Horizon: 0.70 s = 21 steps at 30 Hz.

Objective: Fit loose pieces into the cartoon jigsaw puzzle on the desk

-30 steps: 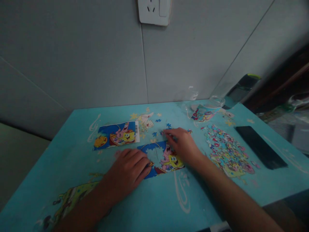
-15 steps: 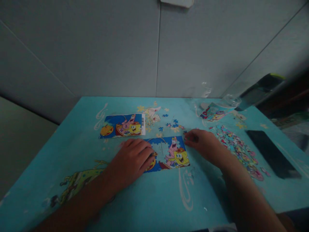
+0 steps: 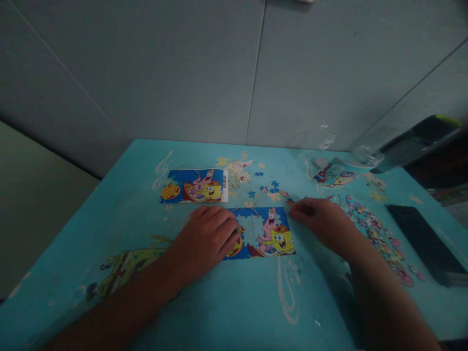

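A partly assembled jigsaw puzzle [image 3: 280, 241] with cartoon figures on blue lies mid-table, with a gap in its upper middle showing the tablecloth. My left hand [image 3: 210, 239] rests over its left end, fingers curled and close together; whatever is beneath them is hidden. Just off the puzzle's upper right corner, my right hand [image 3: 321, 219] is closed with thumb and fingertips together. Anything it pinches is too small to make out. A picture card [image 3: 195, 186] showing the same scene lies behind the puzzle. Several loose blue puzzle pieces [image 3: 274, 187] are scattered behind it.
A heap of mixed puzzle pieces [image 3: 380, 234] spreads right of my right hand, beside a dark phone [image 3: 427, 241]. Behind lies a clear plastic jar [image 3: 343, 170] with a printed label, near a dark bottle [image 3: 417, 141]. A grey wall [image 3: 183, 73] borders the table's back edge.
The view has shifted, so the table contents appear farther right. Both hands keep nearly the same places beside the puzzle; neither has visibly taken or let go of anything.
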{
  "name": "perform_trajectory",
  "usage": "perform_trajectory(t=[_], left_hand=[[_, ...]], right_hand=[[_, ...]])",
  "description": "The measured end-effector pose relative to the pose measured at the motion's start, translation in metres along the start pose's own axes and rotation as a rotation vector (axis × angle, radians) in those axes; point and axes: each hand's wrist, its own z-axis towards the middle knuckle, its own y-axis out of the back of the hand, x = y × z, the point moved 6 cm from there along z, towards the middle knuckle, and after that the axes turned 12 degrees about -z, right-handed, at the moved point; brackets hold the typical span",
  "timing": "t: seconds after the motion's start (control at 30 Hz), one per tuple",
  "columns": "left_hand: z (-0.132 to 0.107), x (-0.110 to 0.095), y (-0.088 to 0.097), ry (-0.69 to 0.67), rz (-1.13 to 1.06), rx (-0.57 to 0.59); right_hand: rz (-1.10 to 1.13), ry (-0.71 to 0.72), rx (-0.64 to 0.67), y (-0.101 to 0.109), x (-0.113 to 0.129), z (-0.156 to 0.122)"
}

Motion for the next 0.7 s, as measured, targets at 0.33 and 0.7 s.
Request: perform_trajectory(t=[0.33, 0.7], left_hand=[[0.002, 0.001, 0.000, 0.016, 0.044, -0.001], [0.003, -0.001, -0.001, 0.005, 0.042, 0.020]], right_hand=[[0.611, 0.093, 0.257, -0.030, 0.036, -0.007], [0.607, 0.146, 0.244, -0.038, 0.047, -0.009]])
